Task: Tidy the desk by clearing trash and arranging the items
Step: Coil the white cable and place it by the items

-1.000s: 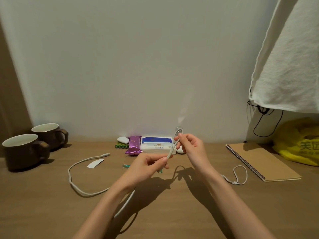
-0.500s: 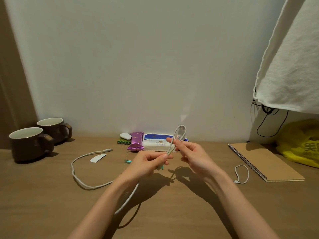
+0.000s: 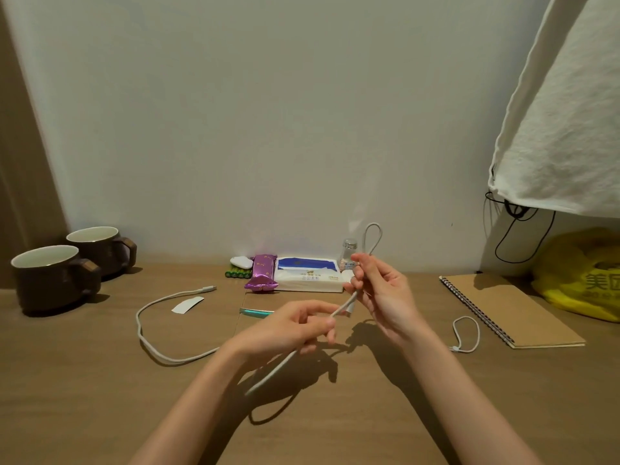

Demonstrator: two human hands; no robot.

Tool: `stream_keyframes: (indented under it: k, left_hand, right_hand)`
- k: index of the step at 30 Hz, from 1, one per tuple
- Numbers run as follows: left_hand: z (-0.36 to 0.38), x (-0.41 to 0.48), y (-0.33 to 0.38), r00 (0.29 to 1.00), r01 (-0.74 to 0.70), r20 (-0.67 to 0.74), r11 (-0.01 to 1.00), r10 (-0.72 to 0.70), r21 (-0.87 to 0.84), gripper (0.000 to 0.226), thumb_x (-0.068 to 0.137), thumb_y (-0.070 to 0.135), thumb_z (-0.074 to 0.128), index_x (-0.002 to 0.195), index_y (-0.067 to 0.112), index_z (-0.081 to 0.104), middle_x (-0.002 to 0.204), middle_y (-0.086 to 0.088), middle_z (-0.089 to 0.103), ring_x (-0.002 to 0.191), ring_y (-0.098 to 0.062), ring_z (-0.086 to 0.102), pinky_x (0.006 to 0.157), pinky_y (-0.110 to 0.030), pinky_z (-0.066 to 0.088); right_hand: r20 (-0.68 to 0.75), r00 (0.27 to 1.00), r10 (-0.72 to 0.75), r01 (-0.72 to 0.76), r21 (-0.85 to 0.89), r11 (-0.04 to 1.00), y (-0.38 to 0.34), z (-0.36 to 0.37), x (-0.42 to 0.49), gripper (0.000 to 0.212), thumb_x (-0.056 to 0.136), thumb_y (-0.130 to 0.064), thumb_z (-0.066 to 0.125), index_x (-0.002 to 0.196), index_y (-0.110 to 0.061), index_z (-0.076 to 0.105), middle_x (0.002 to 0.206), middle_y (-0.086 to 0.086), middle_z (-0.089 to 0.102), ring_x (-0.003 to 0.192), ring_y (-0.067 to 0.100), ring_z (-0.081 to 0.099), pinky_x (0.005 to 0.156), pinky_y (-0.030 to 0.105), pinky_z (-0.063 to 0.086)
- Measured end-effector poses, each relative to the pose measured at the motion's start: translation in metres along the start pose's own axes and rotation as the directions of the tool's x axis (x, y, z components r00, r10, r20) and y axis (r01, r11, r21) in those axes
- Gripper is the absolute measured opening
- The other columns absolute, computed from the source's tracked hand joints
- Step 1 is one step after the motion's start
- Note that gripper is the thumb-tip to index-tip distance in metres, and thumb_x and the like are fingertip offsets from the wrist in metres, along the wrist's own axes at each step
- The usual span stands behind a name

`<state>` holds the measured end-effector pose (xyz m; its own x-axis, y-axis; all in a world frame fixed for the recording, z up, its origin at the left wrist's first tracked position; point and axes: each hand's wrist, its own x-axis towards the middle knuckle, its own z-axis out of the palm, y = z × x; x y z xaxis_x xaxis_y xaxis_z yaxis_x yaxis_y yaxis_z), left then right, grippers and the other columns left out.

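White cable (image 3: 157, 344); brown mugs (image 3: 50, 280); purple wrapper (image 3: 261, 273); yellow bag (image 3: 583, 273).

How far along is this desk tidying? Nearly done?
Nothing looks clearly finished. In hand: the left hand and right hand pinch the white cable, folding a loop; most of it trails across the desk. Left: the paper scrap, purple wrapper and small cord lying loose.

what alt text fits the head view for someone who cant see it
A person's left hand pinches a white cable low while the right hand holds its loop upright above a wooden desk. Two brown mugs sit at left, a spiral notebook at right.
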<state>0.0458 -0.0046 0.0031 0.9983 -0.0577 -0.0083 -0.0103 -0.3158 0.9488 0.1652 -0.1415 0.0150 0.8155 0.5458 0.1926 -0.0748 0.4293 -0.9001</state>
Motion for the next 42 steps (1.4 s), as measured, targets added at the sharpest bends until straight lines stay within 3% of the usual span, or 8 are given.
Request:
stream_keyframes:
  k: [4, 9, 13, 17, 22, 30, 37, 42]
  left_hand:
    - [-0.004, -0.005, 0.000, 0.993, 0.069, 0.090, 0.990, -0.081, 0.123, 0.021, 0.095, 0.030, 0.051, 0.108, 0.018, 0.061, 0.067, 0.011, 0.055, 0.065, -0.004, 0.052, 0.069, -0.021, 0.046]
    - [-0.018, -0.013, 0.004, 0.982, 0.115, 0.127, 0.974, -0.142, 0.196, 0.019, 0.094, 0.034, 0.052, 0.098, 0.026, 0.068, 0.067, 0.008, 0.053, 0.061, -0.008, 0.055, 0.064, -0.020, 0.044]
    - [-0.027, -0.014, 0.000, 0.986, 0.056, -0.166, 0.982, -0.026, 0.179, 0.021, 0.092, 0.034, 0.054, 0.091, 0.023, 0.073, 0.063, 0.018, 0.060, 0.056, -0.004, 0.046, 0.053, -0.014, 0.039]
    - [-0.021, -0.007, -0.001, 0.930, -0.063, -0.339, 0.968, 0.146, 0.243, 0.016, 0.089, 0.028, 0.060, 0.091, 0.025, 0.076, 0.069, 0.018, 0.066, 0.064, 0.004, 0.055, 0.056, -0.010, 0.042]
    - [-0.020, 0.000, -0.008, 0.850, -0.118, -0.434, 0.912, 0.297, 0.394, 0.015, 0.082, 0.027, 0.068, 0.094, 0.033, 0.074, 0.081, 0.009, 0.069, 0.080, -0.010, 0.061, 0.064, -0.024, 0.050]
    - [-0.016, 0.002, -0.010, 0.689, -0.147, -0.500, 0.777, 0.524, 0.612, 0.016, 0.077, 0.022, 0.073, 0.092, 0.022, 0.076, 0.068, 0.009, 0.057, 0.063, -0.007, 0.050, 0.056, -0.011, 0.041]
    - [-0.021, 0.002, -0.014, 0.642, -0.129, -0.524, 0.753, 0.559, 0.645, 0.015, 0.076, 0.026, 0.073, 0.091, 0.022, 0.077, 0.067, 0.006, 0.057, 0.061, -0.007, 0.049, 0.053, -0.011, 0.038]
    - [-0.025, 0.002, -0.015, 0.643, -0.121, -0.549, 0.779, 0.534, 0.615, 0.023, 0.073, 0.035, 0.071, 0.089, 0.021, 0.076, 0.074, 0.007, 0.061, 0.068, -0.006, 0.055, 0.057, -0.009, 0.043]
  right_hand:
    - [-0.054, 0.998, -0.039, 0.040, 0.002, 0.999, -0.001, -0.004, 0.002, 0.018, 0.094, -0.021, 0.053, 0.094, -0.009, 0.067, 0.062, -0.003, 0.042, 0.043, 0.003, 0.032, 0.039, 0.012, 0.030]
    - [-0.112, 0.974, -0.197, 0.142, -0.375, 0.916, -0.008, -0.016, 0.005, 0.017, 0.093, -0.022, 0.056, 0.094, -0.016, 0.072, 0.061, -0.003, 0.047, 0.045, 0.004, 0.035, 0.038, 0.014, 0.028]
    - [0.001, 0.980, -0.198, 0.160, -0.593, 0.789, -0.008, -0.018, 0.001, 0.017, 0.091, -0.018, 0.061, 0.083, -0.021, 0.076, 0.060, -0.004, 0.063, 0.046, 0.010, 0.039, 0.040, 0.020, 0.031]
    - [0.125, 0.990, 0.059, 0.015, -0.527, 0.850, 0.001, 0.000, -0.009, 0.015, 0.091, -0.016, 0.061, 0.092, -0.009, 0.074, 0.080, 0.008, 0.075, 0.069, 0.016, 0.071, 0.060, 0.022, 0.056]
    - [0.096, 0.976, 0.194, -0.132, -0.444, 0.886, 0.010, 0.009, -0.016, 0.020, 0.091, -0.019, 0.060, 0.102, -0.008, 0.071, 0.090, 0.012, 0.075, 0.080, 0.023, 0.073, 0.074, 0.035, 0.061]
    - [0.093, 0.951, 0.296, -0.223, -0.458, 0.860, 0.019, 0.016, -0.022, 0.020, 0.092, -0.023, 0.057, 0.101, -0.012, 0.071, 0.077, 0.016, 0.071, 0.059, 0.016, 0.066, 0.068, 0.032, 0.060]
    - [0.147, 0.904, 0.402, -0.331, -0.355, 0.874, 0.018, 0.021, -0.022, 0.024, 0.098, -0.023, 0.049, 0.108, -0.009, 0.065, 0.073, 0.002, 0.064, 0.047, 0.005, 0.045, 0.040, 0.013, 0.038]
    - [0.150, 0.899, 0.411, -0.268, -0.552, 0.790, 0.017, 0.022, -0.020, 0.029, 0.101, -0.030, 0.040, 0.107, -0.015, 0.064, 0.061, -0.005, 0.048, 0.044, 0.003, 0.036, 0.038, 0.013, 0.031]
